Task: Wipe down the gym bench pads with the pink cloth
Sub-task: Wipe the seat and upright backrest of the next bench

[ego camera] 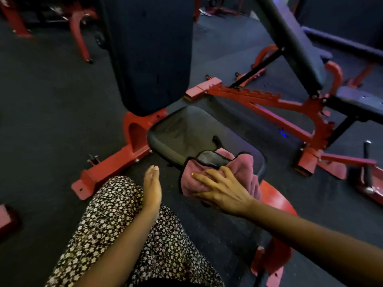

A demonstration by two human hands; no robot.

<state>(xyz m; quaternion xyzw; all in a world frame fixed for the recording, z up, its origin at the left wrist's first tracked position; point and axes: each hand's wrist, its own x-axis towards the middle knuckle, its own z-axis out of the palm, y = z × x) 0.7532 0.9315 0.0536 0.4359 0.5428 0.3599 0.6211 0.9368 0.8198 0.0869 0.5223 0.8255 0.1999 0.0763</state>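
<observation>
Down low at a gym bench, we start with our floral-print garment point(116, 220) draped over a knee. Our left hand point(152, 187) rests along it edge-on, fingers straight and together, holding nothing.

Just to the right of it, our right hand point(219, 189) lies palm-down with fingers spread and nearly straight, pressing flat on the pink cloth point(242, 164) rather than gripping it. The cloth is bunched under and beyond that hand, draped over the near edge of the black seat pad point(186, 131). One dark-trimmed corner point(209, 159) is folded back just past the fingertips, showing a grey underside.

Ahead of the right hand, the bare part of the seat pad carries a dull sheen. The red steel frame point(116, 162) runs out from under the pad, passing beyond the left hand to a foot plate on the dark rubber floor point(41, 100).

Farther out, straight ahead of both hands, the bench's black back pad point(153, 54) stands steeply raised. Well off to the right of the right hand, a second bench point(298, 48) with a tilted black pad sits on its own red frame, a notched adjustment rail point(248, 94) along its base. More red equipment legs point(78, 36) show far beyond the left hand, blurred.
</observation>
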